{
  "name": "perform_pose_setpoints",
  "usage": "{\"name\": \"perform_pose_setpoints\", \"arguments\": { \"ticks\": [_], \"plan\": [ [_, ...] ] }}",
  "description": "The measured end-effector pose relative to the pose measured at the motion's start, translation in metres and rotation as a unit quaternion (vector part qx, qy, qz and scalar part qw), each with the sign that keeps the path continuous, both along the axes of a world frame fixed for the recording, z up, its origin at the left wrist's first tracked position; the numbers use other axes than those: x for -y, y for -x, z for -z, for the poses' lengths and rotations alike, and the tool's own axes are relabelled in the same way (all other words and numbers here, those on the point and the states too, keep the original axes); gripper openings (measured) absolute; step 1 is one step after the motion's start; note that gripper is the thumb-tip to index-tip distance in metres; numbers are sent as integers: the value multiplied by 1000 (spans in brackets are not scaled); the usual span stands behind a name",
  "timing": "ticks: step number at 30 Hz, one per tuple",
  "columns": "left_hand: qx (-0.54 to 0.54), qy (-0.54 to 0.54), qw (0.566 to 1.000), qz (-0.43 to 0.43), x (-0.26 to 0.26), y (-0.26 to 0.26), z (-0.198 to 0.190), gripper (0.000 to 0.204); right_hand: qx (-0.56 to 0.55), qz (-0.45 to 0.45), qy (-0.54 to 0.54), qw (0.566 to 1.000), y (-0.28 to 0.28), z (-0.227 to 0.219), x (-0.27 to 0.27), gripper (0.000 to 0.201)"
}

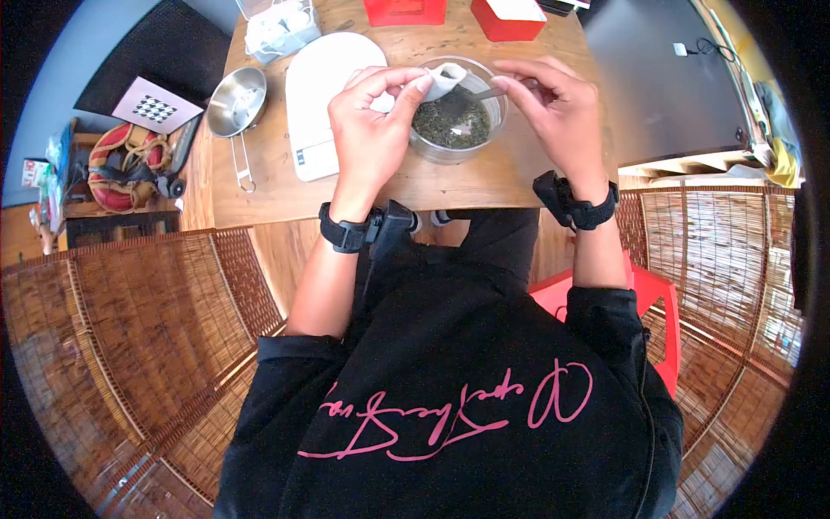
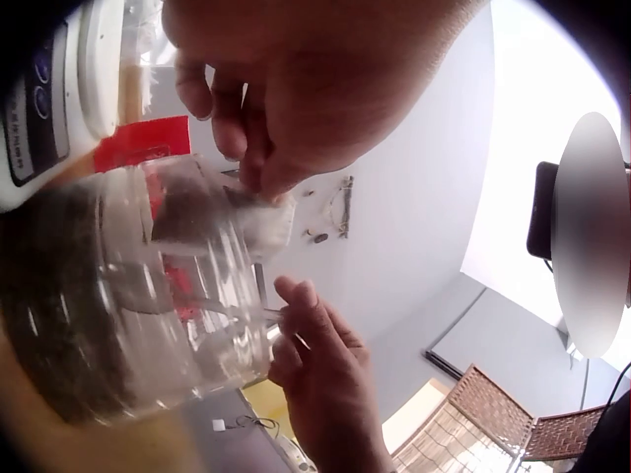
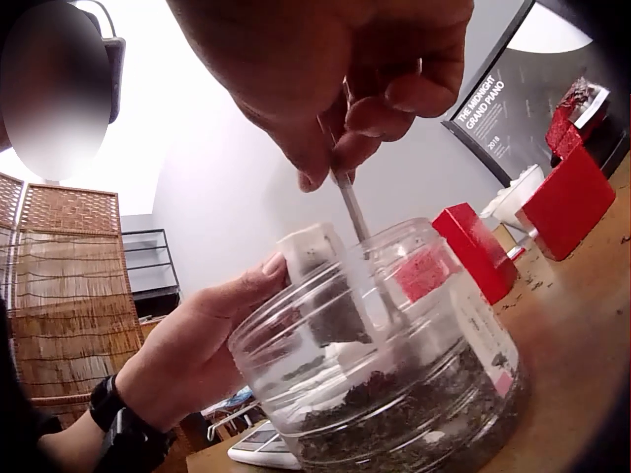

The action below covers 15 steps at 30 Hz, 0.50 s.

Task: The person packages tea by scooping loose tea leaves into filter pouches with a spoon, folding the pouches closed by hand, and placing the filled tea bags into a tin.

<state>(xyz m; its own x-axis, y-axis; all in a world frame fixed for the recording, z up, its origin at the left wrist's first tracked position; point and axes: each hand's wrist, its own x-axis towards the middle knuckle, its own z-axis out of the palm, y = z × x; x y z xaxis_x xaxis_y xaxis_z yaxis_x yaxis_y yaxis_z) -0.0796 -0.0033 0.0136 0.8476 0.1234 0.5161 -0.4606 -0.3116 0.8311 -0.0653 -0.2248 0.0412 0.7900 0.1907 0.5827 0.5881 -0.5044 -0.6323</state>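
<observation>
A clear plastic jar (image 1: 445, 156) stands on the table, its lower part filled with dark dried leaves (image 3: 389, 414) like loose tea. My left hand (image 1: 372, 130) pinches a small white fabric pouch (image 1: 447, 76) by its edge at the jar's mouth. The pouch's opening faces up, and dark contents show through its side in the right wrist view. My right hand (image 1: 564, 104) grips the thin metal handle of a spoon (image 3: 352, 209) between thumb and fingers. The spoon's lower end reaches down into the jar, beside the pouch.
Left of the jar lies a white kitchen scale (image 1: 322, 73). A metal pan (image 1: 235, 102) with a long handle stands farther left. At the back are a clear box of white pouches (image 1: 284, 36) and two red boxes (image 1: 510, 23) (image 1: 405, 10). Leaf crumbs lie on the table (image 3: 552, 315).
</observation>
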Motion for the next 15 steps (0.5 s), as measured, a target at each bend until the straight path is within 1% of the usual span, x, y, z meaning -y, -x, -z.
{"name": "perform_pose_setpoints", "arguments": {
  "ticks": [3,5,6,8,9,11,15],
  "plan": [
    [-17,-4,1000,-17,-4,-2,11,15,-31,31,-20,999,0,5,6,16],
    [-15,-15,999,-30,-2,-3,18,15,-25,44,27,998,1,9,8,17],
    [-11,-27,999,-45,-2,-2,20,14,-26,44,27,998,2,12,8,17],
    [-6,-20,999,-44,3,-1,23,12,-58,17,17,998,5,16,6,16],
    [0,-12,999,-44,4,0,24,9,-58,17,16,998,7,16,5,16],
    [1,-14,999,-47,5,0,25,10,-99,1,-9,995,10,15,2,16],
    [11,-9,999,-50,5,-1,28,11,-127,-6,-23,992,11,18,3,16]
  ]
}}
